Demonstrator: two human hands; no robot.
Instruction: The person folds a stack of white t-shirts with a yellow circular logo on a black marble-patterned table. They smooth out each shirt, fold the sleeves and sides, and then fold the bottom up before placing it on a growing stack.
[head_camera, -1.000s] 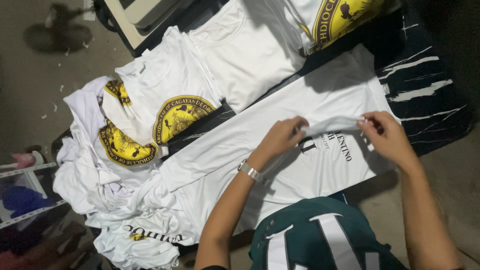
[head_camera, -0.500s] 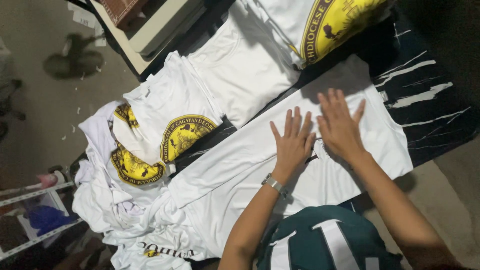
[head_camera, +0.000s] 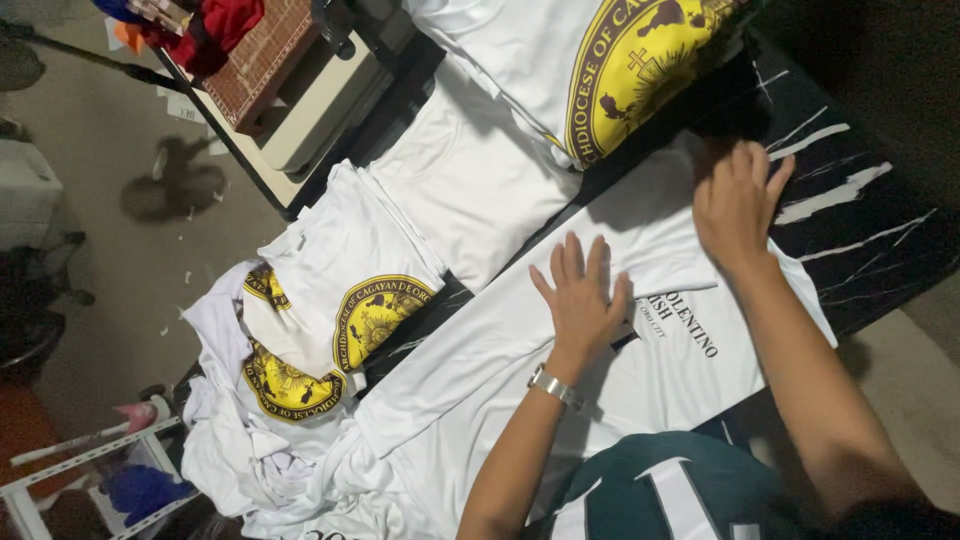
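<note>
The white shirt (head_camera: 520, 380) lies spread flat along the dark tabletop (head_camera: 880, 230), so I can press it smooth. My left hand (head_camera: 582, 300) rests palm down on its middle, fingers (head_camera: 572, 262) fanned wide, gripping nothing. My right hand (head_camera: 738, 200) sits at the shirt's far edge, fingers loosely spread on the cloth; I cannot tell whether they pinch it. Printed shirts (head_camera: 330, 330) are heaped to the left.

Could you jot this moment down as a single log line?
left hand: flat on white shirt | right hand: pressing shirt's far edge | table: dark | shirt pile: beside
</note>
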